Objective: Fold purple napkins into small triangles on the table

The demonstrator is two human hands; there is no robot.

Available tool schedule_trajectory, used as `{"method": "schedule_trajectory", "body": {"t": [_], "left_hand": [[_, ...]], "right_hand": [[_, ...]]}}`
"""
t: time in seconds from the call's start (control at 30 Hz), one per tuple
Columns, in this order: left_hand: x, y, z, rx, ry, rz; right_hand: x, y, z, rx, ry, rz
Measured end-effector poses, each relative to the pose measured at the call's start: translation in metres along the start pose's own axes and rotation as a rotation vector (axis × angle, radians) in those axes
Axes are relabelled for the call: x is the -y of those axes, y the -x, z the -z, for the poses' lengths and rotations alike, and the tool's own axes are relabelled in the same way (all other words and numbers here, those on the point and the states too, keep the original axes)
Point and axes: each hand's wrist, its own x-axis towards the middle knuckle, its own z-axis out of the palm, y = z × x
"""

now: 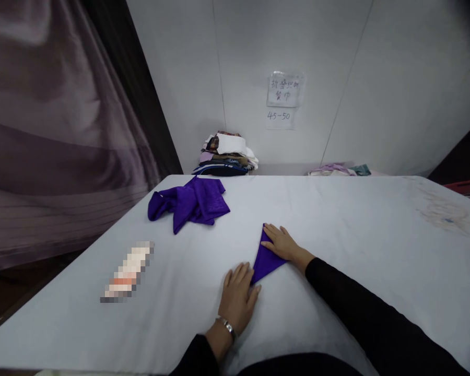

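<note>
A purple cloth napkin [264, 262], folded into a triangle, lies on the white-covered table [180, 324] in front of me. My right hand [280, 243] rests flat over its upper right part, fingers spread and pointing to the upper left. At the napkin's lower left corner, my left hand [237, 297] lies palm down with its fingers stretched out, touching or just beside the edge. A bracelet circles the left wrist. Part of the napkin is hidden under the right hand. Farther off at the left is a crumpled heap of purple cloth [196, 201].
A blurred-out oblong item [127, 271] lies at the table's left. Behind the far edge stand a pile of folded clothes [227, 154] and more fabric [332, 168]. Two paper notes [285, 90] hang on the wall. A draped curtain [62, 130] borders the left side.
</note>
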Motion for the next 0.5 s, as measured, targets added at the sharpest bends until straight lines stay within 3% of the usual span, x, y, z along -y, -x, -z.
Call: {"method": "schedule_trajectory", "body": {"t": [0.17, 0.5], "left_hand": [[-0.004, -0.014, 0.003, -0.118, 0.074, 0.089], [-0.009, -0.022, -0.003, -0.150, 0.106, 0.161]], "right_hand": [[0.001, 0.001, 0.001, 0.007, 0.012, -0.005], [-0.001, -0.002, 0.001, 0.030, -0.015, -0.011]]}}
